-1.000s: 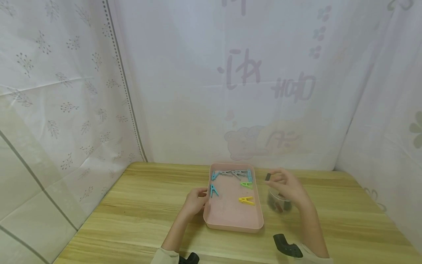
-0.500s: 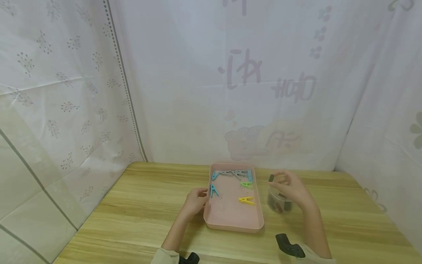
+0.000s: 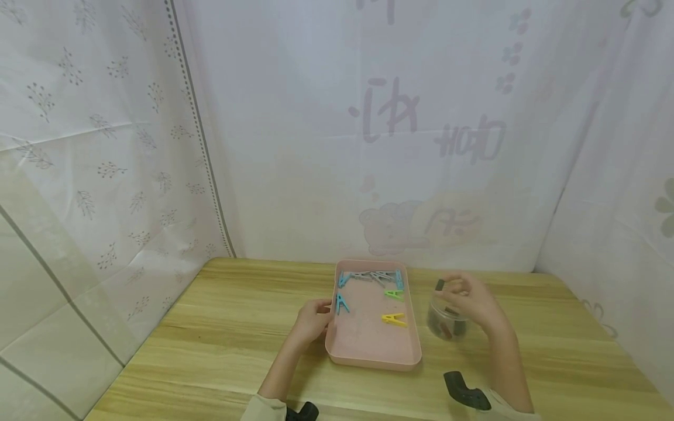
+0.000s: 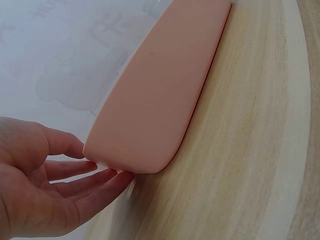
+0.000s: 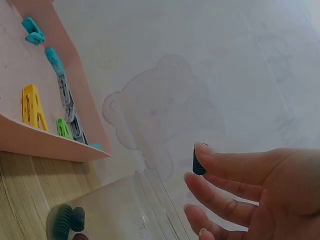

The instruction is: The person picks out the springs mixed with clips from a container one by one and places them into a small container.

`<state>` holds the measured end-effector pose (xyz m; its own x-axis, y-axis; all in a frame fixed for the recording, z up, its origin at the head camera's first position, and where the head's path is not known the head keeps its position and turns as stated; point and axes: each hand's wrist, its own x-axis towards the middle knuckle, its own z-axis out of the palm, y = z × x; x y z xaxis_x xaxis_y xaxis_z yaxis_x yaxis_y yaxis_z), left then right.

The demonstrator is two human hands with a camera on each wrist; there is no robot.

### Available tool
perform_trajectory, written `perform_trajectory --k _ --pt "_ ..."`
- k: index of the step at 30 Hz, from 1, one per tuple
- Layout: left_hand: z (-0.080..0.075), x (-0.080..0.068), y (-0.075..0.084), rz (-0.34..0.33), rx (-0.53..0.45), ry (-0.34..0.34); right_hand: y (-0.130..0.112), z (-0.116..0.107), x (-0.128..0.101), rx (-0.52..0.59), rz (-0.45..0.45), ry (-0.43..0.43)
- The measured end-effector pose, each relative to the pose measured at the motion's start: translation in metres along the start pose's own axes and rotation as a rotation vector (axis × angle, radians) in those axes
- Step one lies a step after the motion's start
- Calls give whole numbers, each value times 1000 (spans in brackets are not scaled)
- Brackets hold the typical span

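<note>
My right hand [image 3: 471,298] pinches a small dark green ribbed cylinder [image 5: 199,161] between thumb and fingertip, the other fingers loosely bent. Just below it in the head view stands a clear jar [image 3: 441,328], holding dark green ribbed pieces [image 5: 62,220] and a dark red one [image 5: 80,237]. The left hand [image 3: 310,321] rests its fingertips against the left side of a pink tray [image 3: 368,345]. In the tray lie blue clothespins [image 3: 341,304], grey clothespins [image 3: 380,278], a green one [image 3: 394,294] and a yellow one [image 3: 394,319].
Tray and jar stand side by side on a wooden table [image 3: 237,327]. White printed curtains [image 3: 295,175] hang behind and at both sides of the table. A black wrist mount [image 3: 466,392] shows on the right forearm.
My right hand has moved a little to the right and down, over the jar, still pinching the green ribbed cylinder. The left hand and tray have stayed in place.
</note>
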<state>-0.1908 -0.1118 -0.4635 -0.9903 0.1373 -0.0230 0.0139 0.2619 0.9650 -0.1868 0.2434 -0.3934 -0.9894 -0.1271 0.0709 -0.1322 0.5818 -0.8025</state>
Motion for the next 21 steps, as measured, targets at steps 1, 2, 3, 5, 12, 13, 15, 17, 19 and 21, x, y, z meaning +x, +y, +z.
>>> perform_trajectory --k 1,2,3,5,12,13,15,17,19,21 --pt "0 0 0 -1 1 0 0 -1 0 -4 0 2" --pt "0 0 0 -3 1 0 1 -1 -1 -10 1 2" --pt "0 0 0 -3 3 2 1 -2 -1 -18 0 3" --pt "0 0 1 -4 8 6 2 -3 -2 -26 4 2" --pt "0 -1 1 7 18 6 4 -6 -2 -47 23 6" --pt "0 -1 1 9 18 5 5 -7 -2 -51 27 7" --pt "0 -1 1 11 17 1 5 -8 -2 -59 34 4" --pt "0 -1 1 11 16 -1 6 -10 -2 -66 41 1" --pt "0 -1 2 10 15 -2 6 -11 -3 -70 42 0" --pt "0 -1 2 8 16 -2 7 -11 -3 -72 41 -2"
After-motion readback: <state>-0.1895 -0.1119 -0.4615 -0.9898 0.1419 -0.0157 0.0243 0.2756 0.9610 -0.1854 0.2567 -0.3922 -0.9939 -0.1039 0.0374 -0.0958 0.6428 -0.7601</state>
